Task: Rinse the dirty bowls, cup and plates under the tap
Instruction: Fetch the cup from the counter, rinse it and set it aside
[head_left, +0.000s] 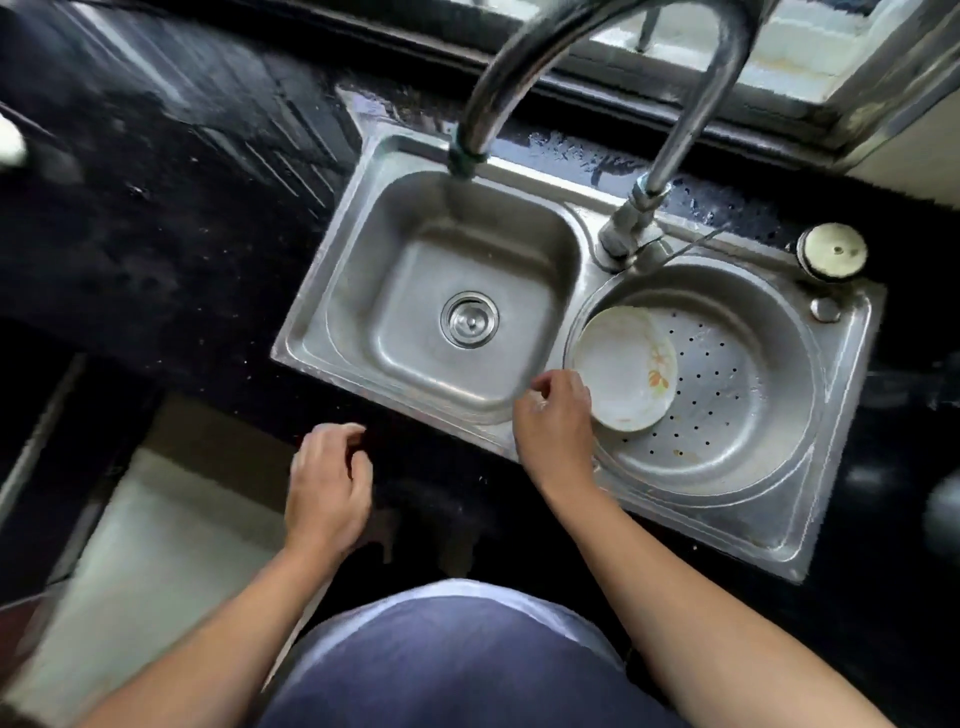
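A white bowl (626, 366) with an orange flower print leans tilted against the left wall of the round perforated basin (727, 415) on the right of the steel sink. My right hand (553, 415) hovers over the sink's front rim just left of the bowl, fingers loosely curled, with nothing in it. My left hand (327, 483) hangs above the black counter's front edge, fingers apart and empty. The curved tap (519, 57) arches over the sink, its spout (467, 156) above the square left basin (415, 270). No water runs.
The left basin holds only its drain strainer (469, 318). A round metal-capped fitting (834, 252) stands at the sink's back right corner. Wet black countertop (171, 208) surrounds the sink. A window ledge runs behind the tap.
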